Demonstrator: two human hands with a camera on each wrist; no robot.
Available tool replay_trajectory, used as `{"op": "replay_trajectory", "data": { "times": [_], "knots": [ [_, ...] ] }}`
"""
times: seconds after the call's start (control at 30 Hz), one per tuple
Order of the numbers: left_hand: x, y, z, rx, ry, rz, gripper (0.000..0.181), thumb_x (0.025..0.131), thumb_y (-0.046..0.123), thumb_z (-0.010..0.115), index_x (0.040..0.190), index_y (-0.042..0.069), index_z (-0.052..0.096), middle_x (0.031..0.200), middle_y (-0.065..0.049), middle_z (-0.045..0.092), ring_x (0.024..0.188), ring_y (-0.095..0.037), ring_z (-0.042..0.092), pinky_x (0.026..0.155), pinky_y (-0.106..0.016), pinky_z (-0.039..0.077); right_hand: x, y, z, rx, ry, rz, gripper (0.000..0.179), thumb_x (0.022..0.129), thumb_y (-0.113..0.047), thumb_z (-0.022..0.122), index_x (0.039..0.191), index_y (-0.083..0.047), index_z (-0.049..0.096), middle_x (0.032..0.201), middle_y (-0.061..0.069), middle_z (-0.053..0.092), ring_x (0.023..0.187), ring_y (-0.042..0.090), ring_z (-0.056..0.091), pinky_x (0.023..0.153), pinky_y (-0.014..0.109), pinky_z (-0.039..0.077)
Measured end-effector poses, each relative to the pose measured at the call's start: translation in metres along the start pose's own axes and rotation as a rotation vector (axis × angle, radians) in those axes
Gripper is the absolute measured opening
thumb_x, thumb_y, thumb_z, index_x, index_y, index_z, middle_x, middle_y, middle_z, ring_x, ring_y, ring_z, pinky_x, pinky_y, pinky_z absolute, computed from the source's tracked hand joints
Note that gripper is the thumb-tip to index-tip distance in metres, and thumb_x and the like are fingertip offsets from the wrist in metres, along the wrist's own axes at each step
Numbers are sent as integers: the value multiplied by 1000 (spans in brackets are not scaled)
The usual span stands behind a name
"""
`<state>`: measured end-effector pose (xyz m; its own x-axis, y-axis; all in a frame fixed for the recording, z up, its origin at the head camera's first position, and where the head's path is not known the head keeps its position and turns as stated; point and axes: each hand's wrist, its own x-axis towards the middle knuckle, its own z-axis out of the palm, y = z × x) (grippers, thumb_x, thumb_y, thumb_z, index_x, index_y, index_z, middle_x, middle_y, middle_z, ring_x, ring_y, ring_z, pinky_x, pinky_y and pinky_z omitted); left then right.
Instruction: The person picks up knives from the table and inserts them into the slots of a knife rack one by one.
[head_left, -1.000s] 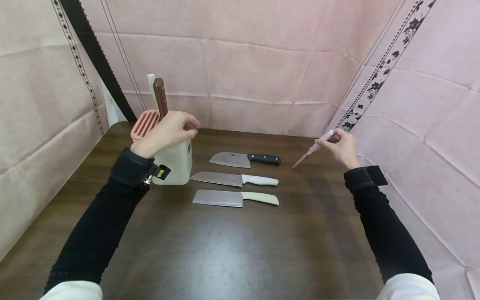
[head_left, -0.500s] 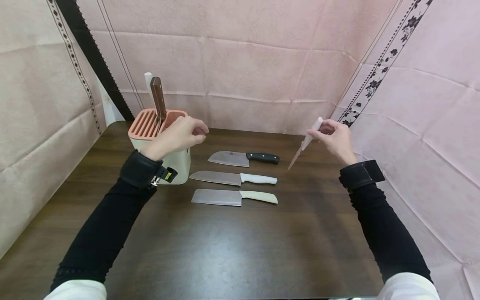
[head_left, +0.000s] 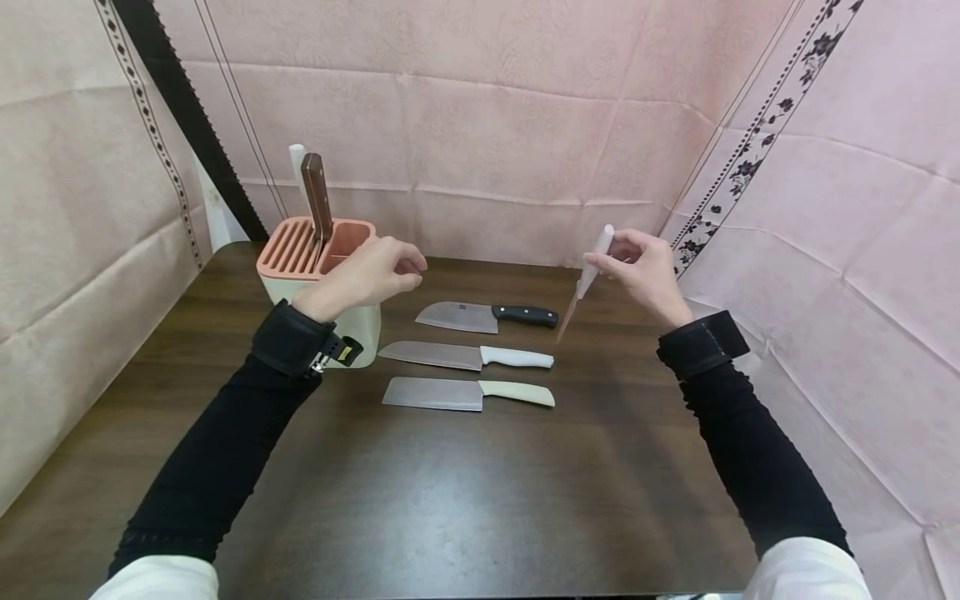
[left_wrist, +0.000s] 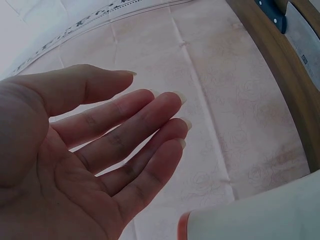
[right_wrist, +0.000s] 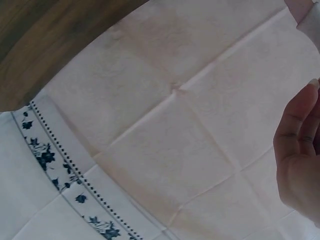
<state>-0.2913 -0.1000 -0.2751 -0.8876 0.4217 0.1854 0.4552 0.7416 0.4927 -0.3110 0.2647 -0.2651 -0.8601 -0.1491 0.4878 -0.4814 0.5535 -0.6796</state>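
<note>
My right hand point(head_left: 637, 267) pinches the pale handle of a small knife point(head_left: 596, 262) between thumb and fingers, above the table's right side. Its narrow blade points down and slightly left. My left hand point(head_left: 367, 271), with nothing in it, hovers before the right part of the knife block point(head_left: 360, 333), fingers loosely bent. That block is pale green with a slotted orange top; a brown-handled knife point(head_left: 317, 196) and a white-handled one point(head_left: 297, 158) stand in it. Between my hands lie a black-handled knife point(head_left: 525, 316), a white-handled knife point(head_left: 517, 357) and a cleaver with pale green handle point(head_left: 517, 393).
All of this is on a dark brown wooden table point(head_left: 450, 500). Pink cloth point(head_left: 510, 150) hangs behind it, and more cloth closes off the left and right sides. The lying knives have their handles to the right and blades toward the block.
My right hand has carried the small knife leftward, and the knife now hangs more upright. My left hand has shifted right, uncovering more of the block's orange top.
</note>
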Motion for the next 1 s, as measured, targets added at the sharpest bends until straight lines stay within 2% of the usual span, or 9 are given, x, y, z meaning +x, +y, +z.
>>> {"op": "replay_trajectory", "data": {
  "times": [0.13,0.2,0.37,0.57,0.77,1.0],
  "knots": [
    [1,1,1,-8,-4,-2,24,91,5,60,112,-4,65,105,-21,68,96,-30,64,86,-44,52,3,-3,6,4,-22,-17,30,82,-5,74,107,8,65,76,-5,70,62,4,61,58,13,48],
    [1,1,1,-16,-6,-4,24,91,5,60,112,-4,65,106,-20,68,96,-29,64,86,-43,52,6,2,10,8,-35,-11,31,82,-7,75,108,7,66,78,-3,71,62,5,62,57,14,49],
    [2,2,2,-18,-9,-6,25,91,6,60,113,-4,65,107,-20,68,98,-30,63,87,-43,52,16,16,20,17,-71,14,36,81,-17,78,109,1,67,81,-7,72,64,4,65,59,17,51],
    [3,4,5,-15,3,6,23,91,6,61,111,-3,66,105,-19,69,96,-29,64,86,-43,52,16,3,29,-9,-117,-1,37,80,-25,79,108,-5,67,82,0,72,66,2,64,58,19,50],
    [4,7,7,-12,-5,13,23,90,8,62,111,-2,66,104,-18,69,96,-28,65,86,-42,52,16,-6,39,-5,-146,-9,35,79,-25,80,105,-5,67,84,9,71,66,4,63,61,18,50],
    [5,10,9,-3,-5,30,23,90,7,60,111,-3,66,103,-19,70,96,-29,65,87,-41,52,17,-15,48,-17,-192,-25,33,79,-29,80,100,-9,66,82,6,69,68,9,63,61,21,49]
  ]
}}
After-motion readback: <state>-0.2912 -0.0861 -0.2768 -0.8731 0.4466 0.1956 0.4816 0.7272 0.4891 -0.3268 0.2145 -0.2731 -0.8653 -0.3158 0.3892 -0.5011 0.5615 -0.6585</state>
